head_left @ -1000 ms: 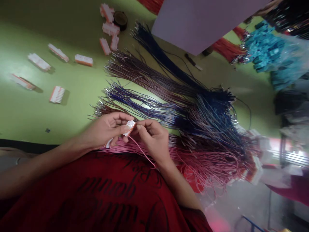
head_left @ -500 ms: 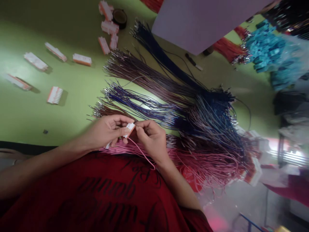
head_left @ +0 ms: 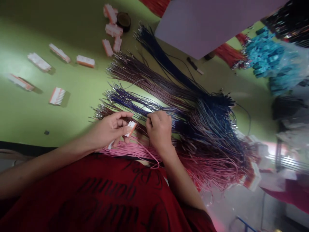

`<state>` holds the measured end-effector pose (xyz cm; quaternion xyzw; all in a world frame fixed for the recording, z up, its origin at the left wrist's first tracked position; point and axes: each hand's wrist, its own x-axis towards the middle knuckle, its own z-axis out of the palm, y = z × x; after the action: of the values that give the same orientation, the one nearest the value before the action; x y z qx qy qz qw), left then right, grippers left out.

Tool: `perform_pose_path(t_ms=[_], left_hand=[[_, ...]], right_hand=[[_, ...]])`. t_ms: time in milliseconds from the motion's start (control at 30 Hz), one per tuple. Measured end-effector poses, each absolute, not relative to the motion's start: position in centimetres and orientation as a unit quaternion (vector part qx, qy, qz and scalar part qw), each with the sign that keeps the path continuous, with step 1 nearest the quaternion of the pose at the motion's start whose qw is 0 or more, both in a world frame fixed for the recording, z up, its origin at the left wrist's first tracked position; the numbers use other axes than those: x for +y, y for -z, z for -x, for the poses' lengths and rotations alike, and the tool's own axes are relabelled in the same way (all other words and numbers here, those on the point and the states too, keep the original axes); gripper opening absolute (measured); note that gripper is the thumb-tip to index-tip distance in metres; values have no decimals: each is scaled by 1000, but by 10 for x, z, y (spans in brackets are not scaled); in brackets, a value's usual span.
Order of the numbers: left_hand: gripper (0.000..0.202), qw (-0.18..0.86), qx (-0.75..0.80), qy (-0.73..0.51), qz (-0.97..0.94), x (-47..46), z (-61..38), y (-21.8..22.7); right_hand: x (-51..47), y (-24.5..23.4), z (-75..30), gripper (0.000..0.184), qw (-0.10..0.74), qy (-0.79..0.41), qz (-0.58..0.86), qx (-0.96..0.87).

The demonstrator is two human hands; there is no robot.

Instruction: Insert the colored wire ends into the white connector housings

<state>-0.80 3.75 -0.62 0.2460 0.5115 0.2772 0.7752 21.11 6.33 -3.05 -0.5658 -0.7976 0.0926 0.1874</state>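
Between thumb and fingers my left hand (head_left: 114, 129) grips a white and orange wire connector (head_left: 131, 129). A single pink wire (head_left: 147, 153) runs from the connector and curves in a loop towards my shirt. A second white piece (head_left: 110, 144) shows under the same palm. My right hand (head_left: 159, 130) is closed, knuckles up, to the right of the connector, over the blue-purple wires (head_left: 127, 100). Its fingertips are turned away, so what they pinch is hidden. Brown wires (head_left: 106, 111) lie just behind my left hand, and pink wires (head_left: 120, 149) lie below it.
Several connectors (head_left: 57, 96) lie spread on the green table (head_left: 79, 83), with more piled beside a dark tape roll (head_left: 124, 22). Dark blue wires (head_left: 166, 61) and brown-mauve wires (head_left: 149, 77) stretch across the middle. Further back are a purple panel (head_left: 193, 25), a small dark-handled tool (head_left: 193, 64) and turquoise pieces (head_left: 263, 53).
My right hand has left the connector and moved right and slightly up, over the blue-purple wires. My left hand still holds the connector. The whole view has shifted slightly.
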Motion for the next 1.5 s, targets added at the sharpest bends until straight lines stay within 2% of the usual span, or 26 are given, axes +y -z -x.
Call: perform_pose_path(t_ms=[100, 233, 333, 433, 500, 600, 633, 667, 733, 800, 867, 933, 1000, 1067, 1133, 1500], left_hand=[[69, 786, 516, -243, -240, 40, 10, 3], [74, 790, 525, -211, -236, 41, 14, 0], [75, 787, 531, -210, -234, 40, 16, 2], [76, 783, 535, -210, -238, 39, 14, 3], [78, 780, 534, -212, -248, 40, 11, 1], [86, 772, 537, -222, -258, 42, 9, -4], [90, 768, 540, -226, -258, 43, 9, -5], [94, 765, 544, -228, -257, 44, 9, -6], [100, 764, 545, -230, -257, 45, 8, -7], [102, 769, 538, -233, -256, 45, 6, -4], [97, 772, 532, -245, -246, 44, 5, 0], [81, 769, 534, -262, -236, 42, 5, 4], [61, 761, 535, -271, -248, 42, 7, 7], [48, 756, 530, -274, -269, 43, 10, 9], [44, 757, 523, -278, -276, 45, 12, 9], [48, 773, 505, -283, -259, 47, 16, 13]], right_hand=[[67, 40, -218, 23, 195, -49, 542, -816], [59, 20, -233, 16, 299, -129, 552, -767], [51, -8, -243, 9, 337, -198, 608, -691], [48, -25, -246, 10, 388, -217, 599, -666], [52, -26, -248, 11, 364, -203, 587, -694], [59, -31, -258, 12, 232, -191, 617, -727], [60, -36, -261, 12, 213, -193, 634, -718], [59, -43, -263, 12, 221, -198, 650, -699], [53, -61, -258, 10, 295, -221, 656, -658], [45, -74, -239, 10, 356, -278, 604, -657], [41, -74, -211, 9, 323, -408, 514, -683], [43, -61, -187, 12, 273, -541, 446, -659], [48, -42, -175, 13, 271, -575, 478, -606], [50, -26, -176, 12, 285, -522, 555, -581], [51, -17, -182, 11, 285, -455, 600, -593], [44, -12, -195, 18, 284, -276, 567, -722]])
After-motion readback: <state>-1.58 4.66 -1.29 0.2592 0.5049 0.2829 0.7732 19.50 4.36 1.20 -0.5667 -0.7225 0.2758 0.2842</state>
